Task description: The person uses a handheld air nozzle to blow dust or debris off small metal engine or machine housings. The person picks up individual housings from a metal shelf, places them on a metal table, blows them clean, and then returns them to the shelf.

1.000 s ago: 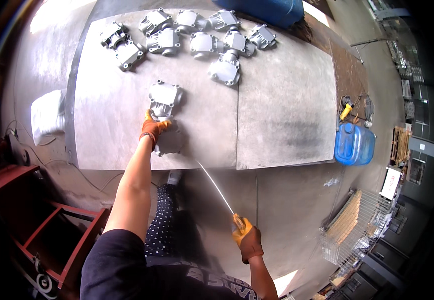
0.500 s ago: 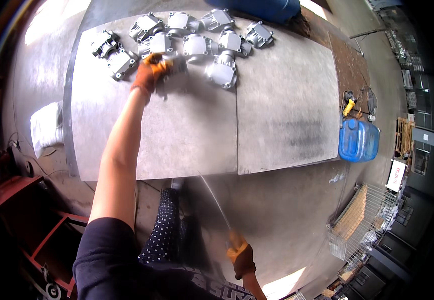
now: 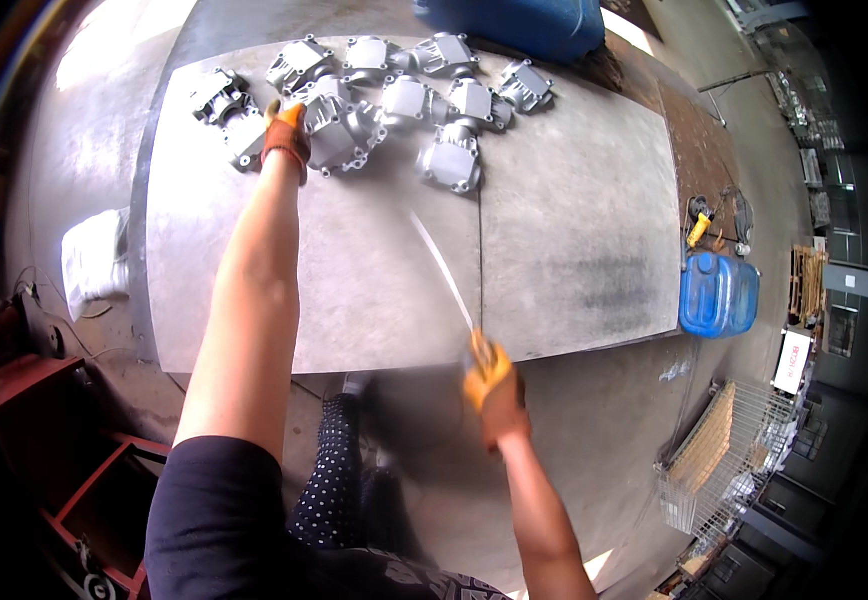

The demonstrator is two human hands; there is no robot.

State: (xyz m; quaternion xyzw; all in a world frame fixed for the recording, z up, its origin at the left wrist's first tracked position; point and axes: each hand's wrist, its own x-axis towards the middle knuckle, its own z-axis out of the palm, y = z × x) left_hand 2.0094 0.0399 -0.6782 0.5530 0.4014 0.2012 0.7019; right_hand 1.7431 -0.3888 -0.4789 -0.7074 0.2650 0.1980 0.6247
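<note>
Adjoining the left hand (image 3: 287,135) (grip unclear), the casting (image 3: 342,143) lies beyond the rod (image 3: 441,262) the right hand (image 3: 497,390) clasps.

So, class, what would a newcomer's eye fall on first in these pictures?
Probably the cluster of grey metal housings along the far side of the table, with the orange-gloved left hand beside one. Next, the long, thin metal tool in the gloved right hand, angled over the table's near part. The blue jerrycan stands out at the table's right end.
</note>
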